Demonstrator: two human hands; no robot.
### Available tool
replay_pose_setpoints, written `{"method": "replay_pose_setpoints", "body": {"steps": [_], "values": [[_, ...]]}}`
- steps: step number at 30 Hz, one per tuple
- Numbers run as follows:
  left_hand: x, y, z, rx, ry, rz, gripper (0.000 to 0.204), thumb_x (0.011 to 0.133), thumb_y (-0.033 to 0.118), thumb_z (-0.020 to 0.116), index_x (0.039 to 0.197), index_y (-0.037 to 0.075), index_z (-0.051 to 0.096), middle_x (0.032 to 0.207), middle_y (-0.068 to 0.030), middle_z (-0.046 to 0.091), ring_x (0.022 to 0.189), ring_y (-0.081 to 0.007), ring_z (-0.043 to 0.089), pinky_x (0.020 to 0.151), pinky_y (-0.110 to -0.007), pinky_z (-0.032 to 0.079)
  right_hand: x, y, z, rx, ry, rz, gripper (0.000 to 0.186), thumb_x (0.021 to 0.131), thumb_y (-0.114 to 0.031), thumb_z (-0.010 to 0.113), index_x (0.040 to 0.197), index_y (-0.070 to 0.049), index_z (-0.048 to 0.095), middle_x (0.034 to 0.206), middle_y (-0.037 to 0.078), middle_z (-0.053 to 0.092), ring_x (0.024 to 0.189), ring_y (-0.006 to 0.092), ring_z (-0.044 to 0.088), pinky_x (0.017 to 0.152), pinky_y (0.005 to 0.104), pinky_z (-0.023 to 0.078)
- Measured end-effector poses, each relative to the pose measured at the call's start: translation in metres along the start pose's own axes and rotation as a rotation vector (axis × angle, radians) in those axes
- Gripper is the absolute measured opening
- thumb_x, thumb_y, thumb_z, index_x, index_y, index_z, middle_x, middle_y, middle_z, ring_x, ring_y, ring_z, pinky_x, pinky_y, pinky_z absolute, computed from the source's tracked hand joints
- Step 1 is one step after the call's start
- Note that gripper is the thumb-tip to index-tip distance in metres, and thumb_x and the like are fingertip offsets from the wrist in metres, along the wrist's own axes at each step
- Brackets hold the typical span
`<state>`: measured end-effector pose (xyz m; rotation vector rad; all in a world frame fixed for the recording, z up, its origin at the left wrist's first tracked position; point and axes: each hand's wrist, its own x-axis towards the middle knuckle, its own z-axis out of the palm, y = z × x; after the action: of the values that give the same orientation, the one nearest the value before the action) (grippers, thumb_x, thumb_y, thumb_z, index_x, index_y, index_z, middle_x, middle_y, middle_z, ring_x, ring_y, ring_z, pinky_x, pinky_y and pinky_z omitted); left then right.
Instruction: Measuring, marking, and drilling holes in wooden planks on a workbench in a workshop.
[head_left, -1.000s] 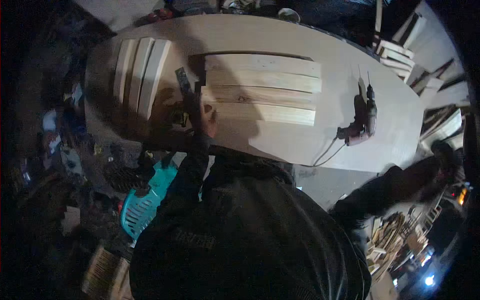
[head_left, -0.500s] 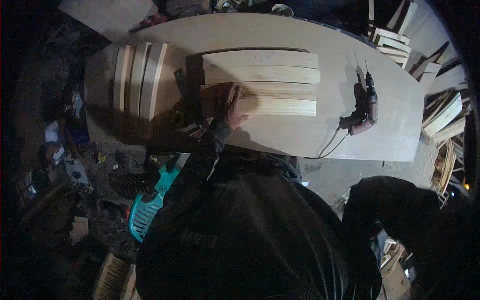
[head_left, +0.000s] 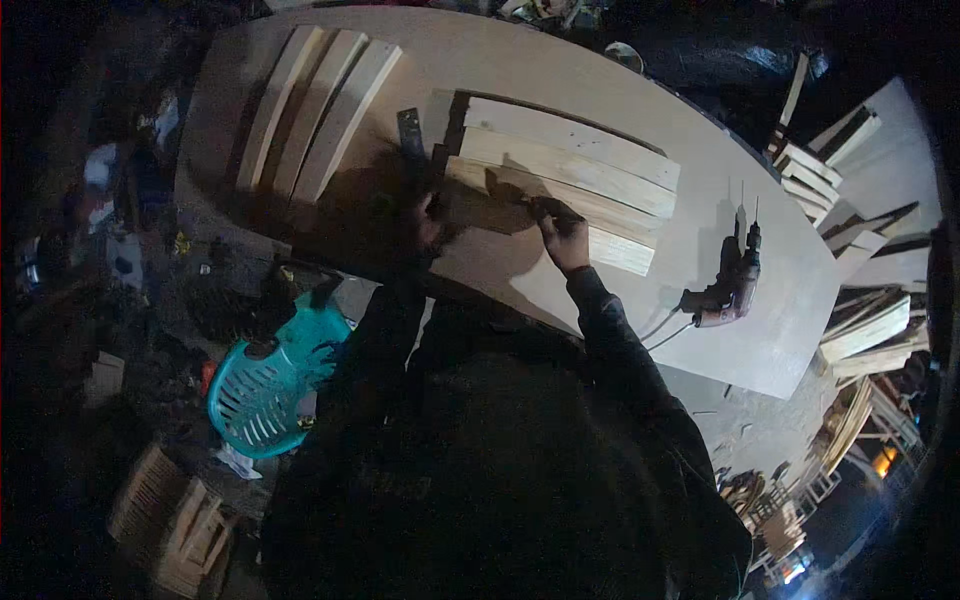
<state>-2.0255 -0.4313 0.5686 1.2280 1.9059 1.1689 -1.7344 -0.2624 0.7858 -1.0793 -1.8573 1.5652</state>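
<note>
Several pale wooden slats lie side by side on a large smooth board. My right hand is over the nearest slats with thumb and fingers pinched together. Something small and dark seems to be at its fingertips, too dim to name. Deep shadow covers the left ends of the slats, where my left hand hovers close to the near left corner. Its fingers are blurred and dark. Beyond it lies a dark flat piece with holes, partly in shadow.
Three more slats lie apart at the board's left. A corded drill rests on its side at the right, bit pointing away. A teal plastic chair stands near left. Scrap wood is piled beyond the right edge.
My right hand has come up from the lower right to the slats. My left hand has drawn back off them toward the left. The view has turned, so the board now slants down rightward.
</note>
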Motion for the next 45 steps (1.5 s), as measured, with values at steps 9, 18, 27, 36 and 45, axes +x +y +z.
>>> {"method": "replay_pose_setpoints", "body": {"steps": [9, 18, 27, 36, 45], "values": [[-0.009, 0.047, 0.009, -0.232, -0.019, -0.310, 0.061, 0.091, 0.024, 0.064, 0.145, 0.005, 0.041, 0.139, -0.0154, 0.050, 0.125, -0.0297, 0.048, 0.105, -0.039, 0.041, 0.008, -0.002, 0.008, -0.144, 0.014, -0.078, 0.025, 0.085, -0.016, 0.066, 0.104, -0.001, 0.070, 0.098, 0.019, 0.071, 0.093, 0.0335, 0.068, 0.080, 0.0398, 0.054], [-0.006, 0.047, 0.016, -0.355, 0.046, -0.410, 0.051, 0.097, 0.028, 0.058, 0.140, 0.003, 0.047, 0.132, -0.0146, 0.053, 0.119, -0.0262, 0.051, 0.100, -0.036, 0.043, 0.013, -0.008, -0.001, -0.206, -0.075, -0.103, 0.024, 0.087, -0.009, 0.066, 0.108, 0.002, 0.068, 0.104, 0.017, 0.071, 0.099, 0.0266, 0.068, 0.085, 0.0353, 0.053], [0.003, 0.028, 0.007, -0.676, 0.140, -0.481, 0.040, 0.101, 0.027, 0.052, 0.133, 0.003, 0.053, 0.118, -0.0117, 0.058, 0.107, -0.0228, 0.055, 0.092, -0.035, 0.046, 0.028, -0.011, -0.014, -0.328, -0.052, -0.208, 0.021, 0.083, -0.015, 0.069, 0.102, -0.005, 0.071, 0.096, 0.019, 0.071, 0.087, 0.0361, 0.068, 0.075, 0.0392, 0.055], [0.035, 0.140, -0.007, 0.002, 0.203, -0.026, 0.048, 0.097, 0.032, 0.059, 0.136, 0.004, 0.051, 0.132, -0.0185, 0.056, 0.118, -0.0297, 0.056, 0.098, -0.040, 0.045, 0.029, -0.001, -0.036, -0.103, 0.051, -0.152, 0.023, 0.092, -0.018, 0.062, 0.107, -0.002, 0.069, 0.097, 0.018, 0.072, 0.090, 0.0316, 0.070, 0.078, 0.0359, 0.054], [0.144, 0.150, 0.022, -0.108, 0.209, -0.175, 0.058, 0.089, 0.041, 0.070, 0.132, 0.004, 0.056, 0.120, -0.0202, 0.064, 0.104, -0.0309, 0.061, 0.093, -0.043, 0.050, 0.017, 0.035, -0.126, 0.152, 0.433, 0.081, 0.029, 0.100, -0.021, 0.057, 0.115, 0.002, 0.066, 0.095, 0.010, 0.073, 0.081, 0.0172, 0.068, 0.071, 0.0279, 0.054]]}}
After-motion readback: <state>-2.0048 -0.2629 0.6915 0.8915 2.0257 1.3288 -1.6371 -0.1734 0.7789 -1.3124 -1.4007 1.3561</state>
